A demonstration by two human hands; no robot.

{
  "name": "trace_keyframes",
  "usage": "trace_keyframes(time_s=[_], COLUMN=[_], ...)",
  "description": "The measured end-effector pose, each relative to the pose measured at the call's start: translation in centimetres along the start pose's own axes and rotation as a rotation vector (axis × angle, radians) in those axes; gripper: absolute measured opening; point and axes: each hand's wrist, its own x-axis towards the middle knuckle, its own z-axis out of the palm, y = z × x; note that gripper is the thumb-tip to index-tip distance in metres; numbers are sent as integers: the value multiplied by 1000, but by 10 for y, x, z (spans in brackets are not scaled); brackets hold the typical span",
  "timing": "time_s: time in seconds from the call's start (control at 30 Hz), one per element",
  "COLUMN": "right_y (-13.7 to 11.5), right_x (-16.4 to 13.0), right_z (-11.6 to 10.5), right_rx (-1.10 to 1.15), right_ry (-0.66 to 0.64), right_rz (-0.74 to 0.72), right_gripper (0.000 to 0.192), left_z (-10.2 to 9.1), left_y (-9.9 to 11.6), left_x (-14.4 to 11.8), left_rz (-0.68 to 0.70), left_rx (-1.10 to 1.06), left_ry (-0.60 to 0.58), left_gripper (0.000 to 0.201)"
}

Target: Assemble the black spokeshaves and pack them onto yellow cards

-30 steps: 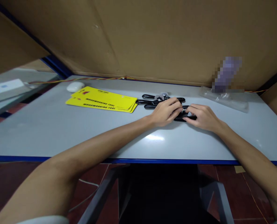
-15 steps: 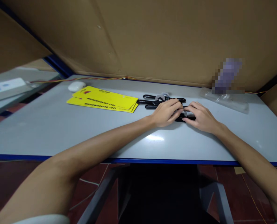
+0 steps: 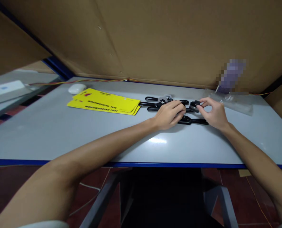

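A small black part (image 3: 194,106) is pinched in the right hand (image 3: 214,114), lifted just off the table (image 3: 60,133). The left hand (image 3: 169,114) is clenched on the black tool (image 3: 190,120). With so light a pinch, the part could be dropped among the tools (image 3: 160,102) behind.

On the surface (image 3: 48,133): cards (image 3: 104,101) left, tools (image 3: 166,102) just right of them, what may be a plastic bag (image 3: 228,101) farther right.
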Motion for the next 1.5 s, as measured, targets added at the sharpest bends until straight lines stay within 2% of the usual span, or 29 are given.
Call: trace_keyframes(time_s=[0.1, 0.2, 0.33, 0.43, 0.6, 0.73, 0.87, 1.07, 1.2, 1.27, 1.37, 1.5], right_y=[12, 22, 29, 32, 31, 29, 32, 40, 42, 40, 33, 8], right_x=[5, 9, 10, 9, 7, 8, 10, 12, 11, 10, 9, 4], right_z=[-4, -7, -8, -8, -9, -10, -14, -18, -20, -23, -28, -23], right_rx=[-89, -133, -161, -198, -257, -313, -398, -457, -535, -627, -612, -297], right_ry=[41, 35, -33, -109, -167, -165, -160, -102, -87, -64, -45, -248], right_rz=[72, 136, 177, 208, 232, 265, 329, 378, 418, 361, 131, -255], right_gripper=[19, 18, 18, 16, 11, 6, 9, 12, 15, 18, 23, 26], left_z=[0, -1, -3, -1, 3, 2, 0, 1, 2, 2, 1, 2], left_y=[0, 2, 3, 2, 2, 2, 2, 1, 1, 1, 2, 2], left_x=[0, 1, 2, 3, 3, 2, 2, 2, 3, 3, 3, 2], left_rz=[127, 249, 377, 418, 420, 350, 266, 245, 231, 206, 186, 173], left_rx=[88, 136, 86, 49, 88, 88, 117, 110, 105, 98, 90, 93], left_ry=[-9, -67, -161, -182, -185, -187, -184, -87, -98, -126, -141, -124], left_gripper=[25, 25, 27, 24, 31, 34, 34, 28, 29, 30, 31, 33])
